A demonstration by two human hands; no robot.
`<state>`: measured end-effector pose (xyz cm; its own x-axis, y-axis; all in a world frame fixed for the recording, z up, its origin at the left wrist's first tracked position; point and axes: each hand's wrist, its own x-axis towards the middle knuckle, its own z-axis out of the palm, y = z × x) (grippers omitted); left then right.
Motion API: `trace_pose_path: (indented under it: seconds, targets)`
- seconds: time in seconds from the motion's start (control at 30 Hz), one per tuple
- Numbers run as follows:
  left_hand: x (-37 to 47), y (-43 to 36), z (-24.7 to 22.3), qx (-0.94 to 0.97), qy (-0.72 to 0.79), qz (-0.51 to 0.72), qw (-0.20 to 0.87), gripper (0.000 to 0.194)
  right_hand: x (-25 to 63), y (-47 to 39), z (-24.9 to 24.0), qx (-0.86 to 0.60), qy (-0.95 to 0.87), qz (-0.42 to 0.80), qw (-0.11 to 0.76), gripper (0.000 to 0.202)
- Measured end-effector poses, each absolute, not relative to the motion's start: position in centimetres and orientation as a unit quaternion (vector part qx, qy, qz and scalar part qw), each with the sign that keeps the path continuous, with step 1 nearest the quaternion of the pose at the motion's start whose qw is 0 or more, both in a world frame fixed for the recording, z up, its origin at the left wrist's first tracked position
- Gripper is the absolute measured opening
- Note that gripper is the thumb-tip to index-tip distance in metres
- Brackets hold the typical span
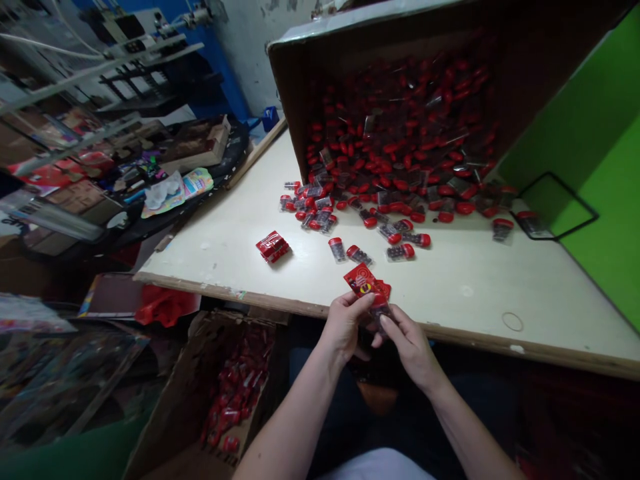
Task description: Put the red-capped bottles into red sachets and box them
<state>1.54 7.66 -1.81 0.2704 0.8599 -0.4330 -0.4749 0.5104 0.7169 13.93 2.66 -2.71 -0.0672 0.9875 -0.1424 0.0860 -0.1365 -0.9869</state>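
Just over the table's front edge, my left hand (346, 325) is closed, its thumb pressing a red printed card (360, 277). A second red piece shows behind that card. My right hand (411, 343) is closed on a small red-capped clear container (380, 303), which touches the card; its lower part is hidden by my fingers. Several similar containers with dark contents lie just beyond, among them a red-capped container (337, 249) and another container (400, 252). A small stack of red packets (273, 247) rests to the left.
A large tipped carton (287, 100) spills many red-capped containers onto the table (220, 240). Below left, an open cardboard box (187, 373) holds red packaged pieces. A black wire frame (560, 237) stands right, by a green panel (595, 167). A rubber band (513, 321) lies near the edge.
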Motion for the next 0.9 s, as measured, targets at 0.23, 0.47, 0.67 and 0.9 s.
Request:
trace_pose_path:
  seconds: [0.23,0.47,0.67,0.9]
  targets:
    - [1.2,7.8,-1.6,0.247,0.415,0.423,0.767,0.030,14.4,3.1,-2.5,-0.526,-0.518,0.535,0.410,0.025]
    - [1.0,7.5,-1.4,0.238,0.420,0.419,0.769,0.028,14.5,3.2,-2.4,-0.522,-0.523,0.544,0.397,0.027]
    - [0.4,7.8,-0.6,0.288,0.417,0.409,0.759,0.028,14.6,3.5,-2.0,-0.493,-0.492,0.602,0.391,0.029]
    - [0.6,7.3,-0.5,0.266,0.453,0.396,0.753,0.032,13.3,3.8,-2.0,-0.458,-0.420,0.647,0.441,0.026]
